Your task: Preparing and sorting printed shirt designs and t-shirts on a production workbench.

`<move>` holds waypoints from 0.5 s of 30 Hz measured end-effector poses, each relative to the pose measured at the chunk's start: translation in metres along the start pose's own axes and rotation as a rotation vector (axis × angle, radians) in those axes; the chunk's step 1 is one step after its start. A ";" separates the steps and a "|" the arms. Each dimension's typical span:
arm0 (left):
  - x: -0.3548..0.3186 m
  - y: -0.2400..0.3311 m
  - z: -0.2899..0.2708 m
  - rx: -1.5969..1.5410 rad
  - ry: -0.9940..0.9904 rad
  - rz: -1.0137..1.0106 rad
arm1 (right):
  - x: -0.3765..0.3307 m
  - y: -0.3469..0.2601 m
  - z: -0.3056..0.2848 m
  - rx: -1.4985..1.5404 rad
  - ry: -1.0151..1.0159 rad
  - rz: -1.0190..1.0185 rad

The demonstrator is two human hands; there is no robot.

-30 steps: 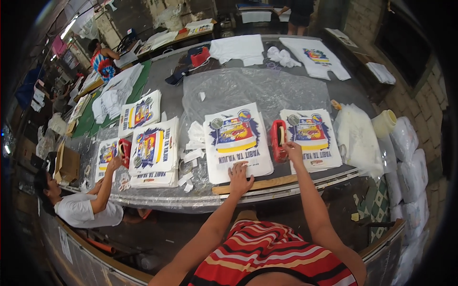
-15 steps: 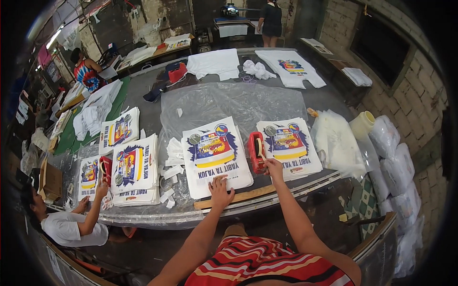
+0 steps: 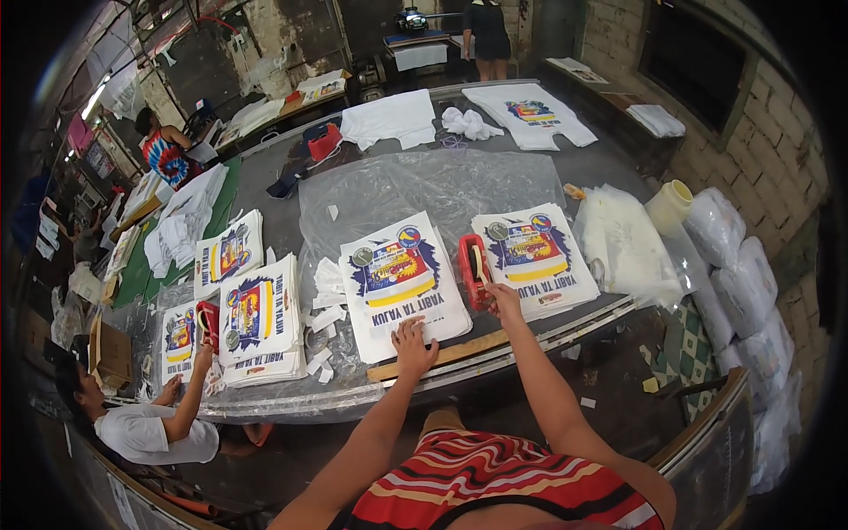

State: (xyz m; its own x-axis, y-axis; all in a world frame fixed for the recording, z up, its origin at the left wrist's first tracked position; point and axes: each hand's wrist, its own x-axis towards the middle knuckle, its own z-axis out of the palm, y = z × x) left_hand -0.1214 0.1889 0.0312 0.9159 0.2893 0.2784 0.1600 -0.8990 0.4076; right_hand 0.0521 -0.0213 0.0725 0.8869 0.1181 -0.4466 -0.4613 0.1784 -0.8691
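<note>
A stack of white printed sheets of cloth (image 3: pixel 411 327) lies in front of me, with a blue, red and yellow print. My left hand (image 3: pixel 413 348) rests on its near edge, fingers spread and flat. To the right of this stack a red tape dispenser (image 3: pixel 471 269) stands on the table. At the dispenser's near end my right hand (image 3: pixel 504 303) has its fingers pinched together at the tape; the tape end itself is too small to make out. Just beyond, a second stack of the same printed pieces (image 3: pixel 552 300) lies to the right.
A wooden strip (image 3: pixel 442 355) runs along the near table edge. White scraps (image 3: pixel 329 318) lie left of the stack. At left a co-worker (image 3: pixel 155 433) handles another red dispenser (image 3: pixel 208 325). Clear plastic sheeting (image 3: pixel 424 185) covers the middle; plastic bags (image 3: pixel 627 247) and a yellowish roll (image 3: pixel 670 203) lie right.
The whole view has shifted a little. My left hand stays on the stack, and my right hand stays at the dispenser's near end, with little visible movement.
</note>
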 end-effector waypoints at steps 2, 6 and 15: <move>-0.004 -0.001 -0.003 -0.037 -0.011 0.021 | -0.001 0.003 0.001 0.062 0.008 0.046; 0.000 0.000 -0.001 0.007 -0.014 0.002 | -0.002 0.009 0.005 0.102 -0.014 0.052; -0.002 -0.002 -0.002 -0.010 0.033 0.037 | -0.005 0.030 0.009 0.133 0.025 -0.019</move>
State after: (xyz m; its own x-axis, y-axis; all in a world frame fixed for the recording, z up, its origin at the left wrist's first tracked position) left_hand -0.1242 0.1903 0.0312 0.9085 0.2668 0.3215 0.1227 -0.9060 0.4051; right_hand 0.0337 -0.0073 0.0506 0.8952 0.0896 -0.4366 -0.4418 0.3088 -0.8423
